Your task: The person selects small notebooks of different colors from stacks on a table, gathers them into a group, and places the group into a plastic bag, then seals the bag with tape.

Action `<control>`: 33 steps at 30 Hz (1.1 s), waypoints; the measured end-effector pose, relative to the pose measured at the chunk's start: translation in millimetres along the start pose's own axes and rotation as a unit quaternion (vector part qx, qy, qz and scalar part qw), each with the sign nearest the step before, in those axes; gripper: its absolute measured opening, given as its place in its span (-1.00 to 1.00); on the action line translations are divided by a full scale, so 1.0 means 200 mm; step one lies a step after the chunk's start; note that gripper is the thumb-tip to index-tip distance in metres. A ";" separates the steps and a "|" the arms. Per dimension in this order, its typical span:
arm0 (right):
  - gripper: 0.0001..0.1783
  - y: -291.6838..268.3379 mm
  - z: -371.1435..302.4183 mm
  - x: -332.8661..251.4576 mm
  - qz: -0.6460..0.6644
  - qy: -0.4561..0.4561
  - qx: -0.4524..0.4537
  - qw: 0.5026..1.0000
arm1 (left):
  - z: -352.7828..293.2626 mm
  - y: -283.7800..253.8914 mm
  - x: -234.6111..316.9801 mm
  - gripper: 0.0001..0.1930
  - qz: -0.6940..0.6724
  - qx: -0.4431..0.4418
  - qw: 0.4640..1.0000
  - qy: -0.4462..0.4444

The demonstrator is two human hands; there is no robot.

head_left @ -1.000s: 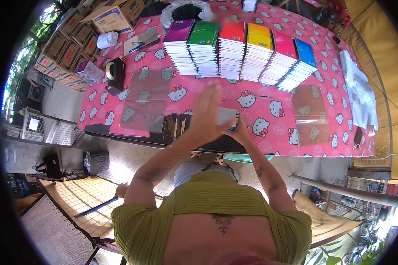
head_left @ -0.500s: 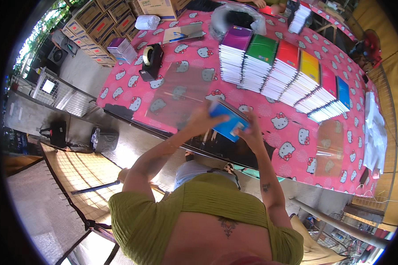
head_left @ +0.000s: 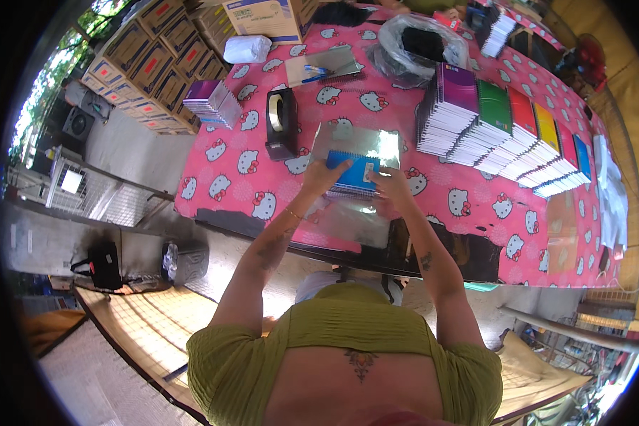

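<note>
A small stack of spiral notebooks with a blue cover (head_left: 347, 167) lies near the table's front edge, on a clear plastic sheet (head_left: 366, 226). The sheet shows beyond the stack and also on my side of it. My left hand (head_left: 322, 176) grips the stack's left end, thumb on the cover. At the right end my right hand (head_left: 393, 186) holds it, with fingers by a white label on the cover. Left of the sheet stands a black tape dispenser (head_left: 282, 131) with a roll of tape.
Stacks of spiral notebooks in purple (head_left: 456, 89), green, red, yellow, pink and blue stand in a row on the right. Another purple-topped stack (head_left: 204, 92) is at the left edge. Scissors (head_left: 318, 72), a plastic bag (head_left: 394, 53) and cardboard boxes (head_left: 149, 67) lie farther off.
The blue notebooks have gone from being held tilted above the table edge to lying flat on the plastic sheet. Both hands stay on them. The whole view has shifted.
</note>
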State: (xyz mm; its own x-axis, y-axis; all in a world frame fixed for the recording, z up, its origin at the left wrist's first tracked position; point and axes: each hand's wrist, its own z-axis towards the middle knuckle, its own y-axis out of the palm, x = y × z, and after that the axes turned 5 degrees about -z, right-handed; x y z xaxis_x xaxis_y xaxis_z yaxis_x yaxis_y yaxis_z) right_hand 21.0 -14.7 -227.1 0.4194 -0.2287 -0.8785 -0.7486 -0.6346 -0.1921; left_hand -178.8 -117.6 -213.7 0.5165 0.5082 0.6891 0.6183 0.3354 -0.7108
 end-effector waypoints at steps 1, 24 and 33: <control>-0.43 0.00 0.00 -0.02 -0.060 -0.007 0.001 0.998 | 0.01 -0.01 -0.02 -0.05 0.026 0.005 1.000 0.009; -0.80 0.06 -0.50 0.25 -0.363 -0.386 -0.022 0.848 | 0.36 -0.39 -0.27 -0.36 -0.002 0.305 0.933 0.190; -0.80 0.08 -0.49 0.11 -0.273 -0.307 0.057 0.910 | -0.39 -0.23 -0.47 -0.83 -0.051 -0.087 0.925 0.367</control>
State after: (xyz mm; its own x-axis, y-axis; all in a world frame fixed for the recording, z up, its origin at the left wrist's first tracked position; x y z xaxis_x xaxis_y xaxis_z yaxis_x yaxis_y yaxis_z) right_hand 68.0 -101.3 -206.1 0.4050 0.5762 -0.7099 -0.5773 -0.4410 -0.6873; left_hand -208.9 -242.5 -234.5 0.6734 -0.2168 0.7068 0.7393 0.1871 -0.6469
